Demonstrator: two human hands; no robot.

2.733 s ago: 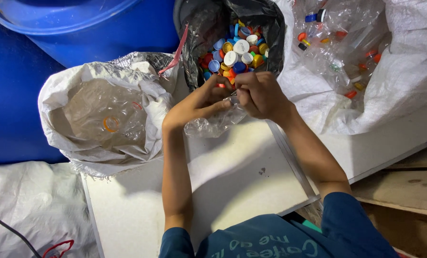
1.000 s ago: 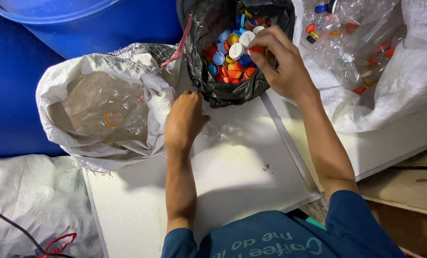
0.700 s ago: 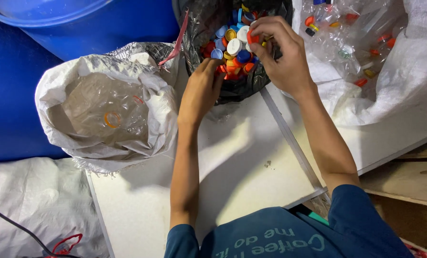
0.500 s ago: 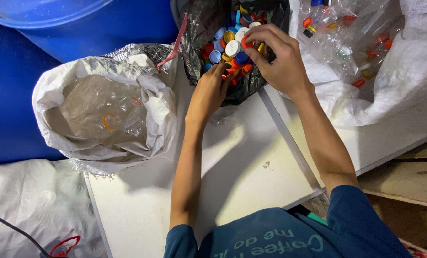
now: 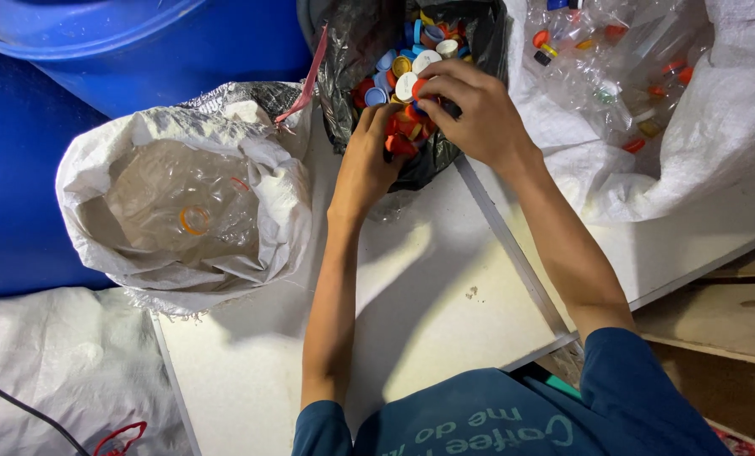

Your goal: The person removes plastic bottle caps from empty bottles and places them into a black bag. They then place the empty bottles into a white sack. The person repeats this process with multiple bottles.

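A black plastic bag at the top centre holds several coloured bottle caps in red, blue, white and orange. My left hand rests against the bag's front edge, fingers touching the caps. My right hand curls over the pile from the right, with a dark cap and a red one pinched between its fingers. Whether the left hand holds anything is hidden by the bag's edge.
A white woven sack of clear plastic bottles sits at left. Another white sack with capped clear bottles lies at right. A large blue barrel stands behind. All rest on a white board; wooden planks lie right.
My left hand has moved up from the white board to the bag's front edge. My right hand stayed over the caps, shifting slightly lower into the pile.
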